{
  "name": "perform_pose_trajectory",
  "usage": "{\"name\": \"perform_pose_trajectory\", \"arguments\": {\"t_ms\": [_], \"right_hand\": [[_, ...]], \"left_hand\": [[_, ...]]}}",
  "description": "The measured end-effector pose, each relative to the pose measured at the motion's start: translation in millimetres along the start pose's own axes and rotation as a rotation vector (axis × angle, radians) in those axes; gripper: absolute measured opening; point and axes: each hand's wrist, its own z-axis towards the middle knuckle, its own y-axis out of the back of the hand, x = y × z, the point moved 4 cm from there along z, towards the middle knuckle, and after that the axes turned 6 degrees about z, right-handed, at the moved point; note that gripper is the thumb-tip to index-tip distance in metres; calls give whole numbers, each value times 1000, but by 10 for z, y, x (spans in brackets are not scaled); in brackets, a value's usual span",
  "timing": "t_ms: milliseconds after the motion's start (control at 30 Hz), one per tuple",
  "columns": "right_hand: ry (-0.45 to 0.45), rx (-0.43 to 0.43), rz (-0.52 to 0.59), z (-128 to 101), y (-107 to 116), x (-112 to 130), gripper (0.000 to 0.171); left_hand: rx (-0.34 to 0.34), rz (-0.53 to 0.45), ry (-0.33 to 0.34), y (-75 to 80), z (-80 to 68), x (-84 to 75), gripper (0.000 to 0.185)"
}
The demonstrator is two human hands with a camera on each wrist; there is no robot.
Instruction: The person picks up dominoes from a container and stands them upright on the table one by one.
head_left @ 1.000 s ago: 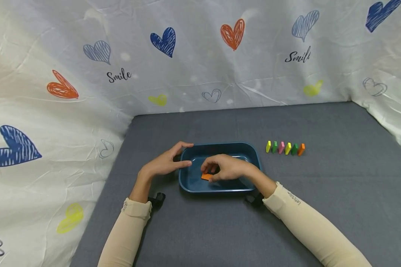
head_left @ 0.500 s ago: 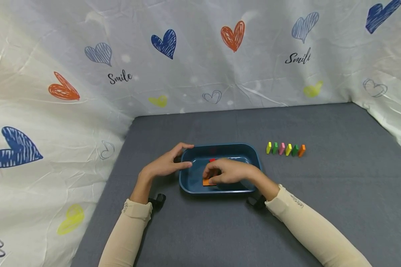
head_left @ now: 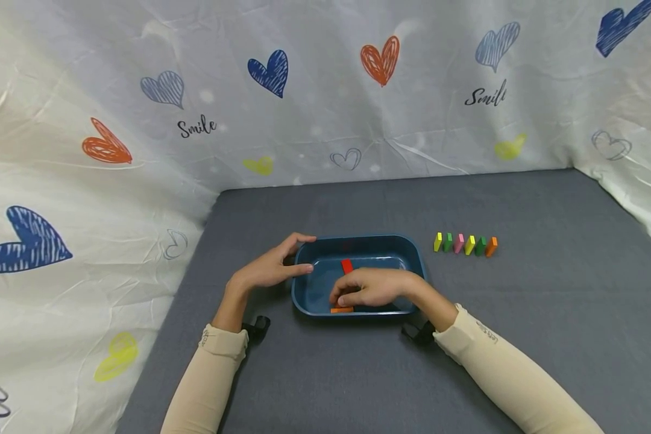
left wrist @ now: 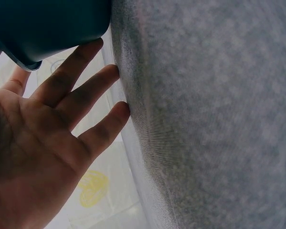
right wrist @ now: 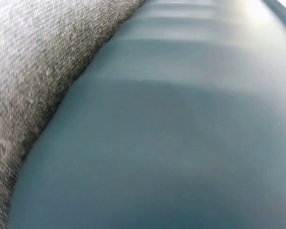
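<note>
The right hand [head_left: 371, 288] has its fingers [head_left: 343, 298] curled down and pinching an orange block [head_left: 342, 310] at the near wall of the blue tray [head_left: 412, 256]; the block sits low against the near rim, apparently being drawn up the wall for removal; a red block [head_left: 347, 266] lies flat on the tray floor just behind the hand. The left hand [head_left: 268, 268] rests against the tray's left end, fingers [left wrist: 81, 71] straight and slightly spread, probably to steady the tray. To the right, well apart, a row of small coloured blocks [head_left: 465, 243] stands on the grey counter [head_left: 521, 301]; a heart-printed cloth [head_left: 325, 90] surrounds the counter.
</note>
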Motion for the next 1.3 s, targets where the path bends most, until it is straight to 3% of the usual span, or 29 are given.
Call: {"name": "perform_pose_trajectory", "arguments": {"t_ms": [467, 1300], "right_hand": [[9, 39, 56, -36, -85, -13, 30], [46, 61, 370, -73, -10, -83, 37]], "left_hand": [[5, -9, 4, -49, -15, 24, 60], [-3, 7, -21, -4, 14, -6, 62]]}}
